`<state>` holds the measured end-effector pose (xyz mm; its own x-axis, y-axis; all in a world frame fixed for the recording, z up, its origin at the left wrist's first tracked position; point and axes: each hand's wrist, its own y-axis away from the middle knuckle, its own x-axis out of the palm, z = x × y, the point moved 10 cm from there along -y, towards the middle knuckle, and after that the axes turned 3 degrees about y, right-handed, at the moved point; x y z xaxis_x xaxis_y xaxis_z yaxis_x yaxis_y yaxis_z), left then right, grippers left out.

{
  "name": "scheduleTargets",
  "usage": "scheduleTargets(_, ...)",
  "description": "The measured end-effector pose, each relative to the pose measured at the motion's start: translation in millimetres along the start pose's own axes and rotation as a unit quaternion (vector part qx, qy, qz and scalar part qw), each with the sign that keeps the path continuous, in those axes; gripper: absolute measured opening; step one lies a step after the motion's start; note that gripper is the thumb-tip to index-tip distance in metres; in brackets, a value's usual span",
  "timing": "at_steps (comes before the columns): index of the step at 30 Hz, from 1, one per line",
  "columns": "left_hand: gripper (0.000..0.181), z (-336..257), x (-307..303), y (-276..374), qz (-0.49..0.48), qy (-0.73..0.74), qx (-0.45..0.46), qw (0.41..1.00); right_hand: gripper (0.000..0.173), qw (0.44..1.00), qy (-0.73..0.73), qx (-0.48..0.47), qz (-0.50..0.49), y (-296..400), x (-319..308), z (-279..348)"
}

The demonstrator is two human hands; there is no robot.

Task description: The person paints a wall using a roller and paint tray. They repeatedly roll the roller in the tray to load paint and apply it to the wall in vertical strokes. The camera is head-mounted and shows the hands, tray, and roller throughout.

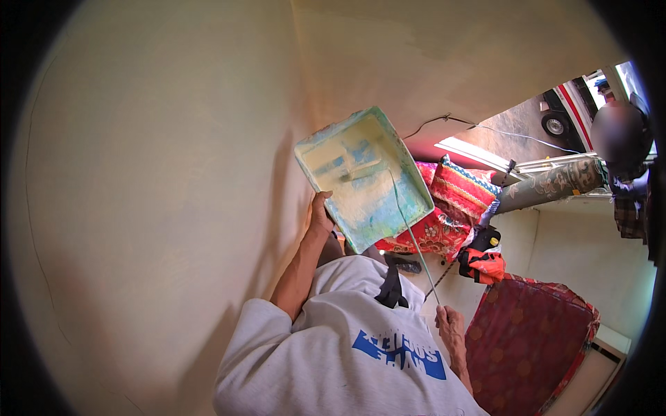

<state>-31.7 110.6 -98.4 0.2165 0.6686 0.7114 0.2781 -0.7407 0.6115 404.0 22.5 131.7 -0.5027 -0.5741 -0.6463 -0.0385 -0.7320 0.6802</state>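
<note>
My left hand (pixel 321 214) grips the near left edge of a paint tray (pixel 359 229), with the thumb over its rim. The tray is smeared with cream paint and older blue-green stains, and it is held up near the wall corner. A paint roller (pixel 368 171) coated in cream paint lies in the tray. From its right end a long thin metal rod (pixel 414 236) runs back toward my body. My right hand (pixel 451 323) is closed around the lower end of that rod; any grip there is hidden by the fingers.
Cream walls (pixel 156 182) meet at a corner ahead. Red patterned cushions (pixel 460 187) are piled beyond the tray, near a rolled-up carpet (pixel 554 184). An orange-and-black bag (pixel 484 265) and a dark red mat (pixel 525 338) lie to the right. A cable (pixel 499 130) crosses the opening near another person (pixel 632 182).
</note>
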Motion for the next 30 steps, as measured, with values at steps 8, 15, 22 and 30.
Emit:
scheduleTargets(8,0.05,5.9,2.9,-3.4,-0.002,-0.016,-0.024,1.0,0.045,0.998,-0.039,-0.033,0.026,-36.2,16.1,29.8)
scheduleTargets(15,0.053,-2.4,-2.6,-1.7,-0.005,-0.01,-0.011,1.0,0.027,0.992,0.063,-0.107,-0.02,-35.1,2.8,6.8)
scheduleTargets(22,0.057,5.2,4.1,-1.7,-0.004,0.001,-0.019,1.0,0.018,0.966,0.124,-0.167,-0.156,-44.3,9.1,5.2)
scheduleTargets(30,0.06,8.4,3.7,-12.9,0.027,0.001,-0.032,0.999,0.031,0.991,-0.096,-0.097,0.0,-55.4,0.3,14.6)
